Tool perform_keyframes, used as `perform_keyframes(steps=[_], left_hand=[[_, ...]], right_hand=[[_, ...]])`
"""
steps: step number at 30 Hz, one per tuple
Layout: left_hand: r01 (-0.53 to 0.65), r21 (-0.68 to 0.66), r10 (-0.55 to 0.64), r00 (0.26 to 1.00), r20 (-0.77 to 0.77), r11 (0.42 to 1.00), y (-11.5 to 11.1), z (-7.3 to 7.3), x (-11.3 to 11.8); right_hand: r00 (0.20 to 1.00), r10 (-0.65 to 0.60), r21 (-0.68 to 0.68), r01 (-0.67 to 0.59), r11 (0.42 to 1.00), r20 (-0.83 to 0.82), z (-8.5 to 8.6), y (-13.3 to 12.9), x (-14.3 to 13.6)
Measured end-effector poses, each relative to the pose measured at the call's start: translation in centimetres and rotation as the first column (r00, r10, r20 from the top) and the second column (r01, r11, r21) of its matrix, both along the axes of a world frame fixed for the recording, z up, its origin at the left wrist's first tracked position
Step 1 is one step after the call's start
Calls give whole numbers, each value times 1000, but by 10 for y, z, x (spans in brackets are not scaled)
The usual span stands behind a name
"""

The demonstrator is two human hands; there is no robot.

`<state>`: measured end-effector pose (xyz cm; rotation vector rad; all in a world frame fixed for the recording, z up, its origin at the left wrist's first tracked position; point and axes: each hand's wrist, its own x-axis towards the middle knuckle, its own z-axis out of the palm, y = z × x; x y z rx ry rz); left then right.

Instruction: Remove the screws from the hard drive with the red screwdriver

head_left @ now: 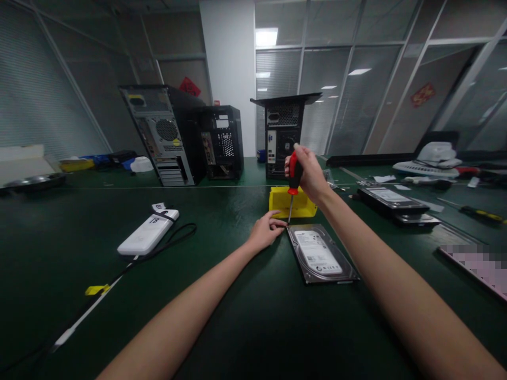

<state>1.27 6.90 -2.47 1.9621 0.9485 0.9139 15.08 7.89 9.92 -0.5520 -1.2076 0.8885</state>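
A hard drive [319, 253] lies flat on the green table, label side up. My right hand [309, 171] is wrapped round the red and black handle of a screwdriver [293, 174]. The screwdriver stands nearly upright, its tip at the drive's far left corner. Beside that corner rests my left hand [266, 231], fingers stretched out and slightly apart, fingertips at the drive's edge by the tip. Whether a screw is under the tip is too small to tell. A yellow tray [280, 201] sits just behind the drive, partly covered by my right hand and wrist.
Computer cases [186, 142] stand at the back, another case [282, 142] behind the yellow tray. On the left lies a white power bank [148, 233] with cables. Stacked drives [386, 198], a yellow-black screwdriver [481, 214] and a pink flat object [475, 269] are on the right.
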Motion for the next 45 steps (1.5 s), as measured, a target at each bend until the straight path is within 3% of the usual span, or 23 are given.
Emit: perform_keyframes(steps=[4,11,17,25,31,39,45], left_hand=[[-29,-3,29,998,54,1000,-1,2,0],[-102,57,99,994,39,993,-1,3,0],[-76,57,75,997,19,995,-5,9,0],[-110,29,106,988,110,994,-2,6,-1],[-105,25,102,989,104,994,-3,7,0],[-117,30,114,989,92,993,-4,8,0],[-114,66,111,992,53,991,-4,8,0]], right_hand=[[997,-68,-17,69,998,32,-1,1,0],[999,32,-116,-32,993,0,6,-5,1],[999,-49,-50,50,998,12,1,-1,-1],[999,47,-67,-47,997,-11,1,-2,0],[999,-32,24,32,999,10,-1,-6,-5],[996,-2,-63,7,998,85,-1,-3,-1],[998,-48,-22,49,999,49,-2,-4,-3]])
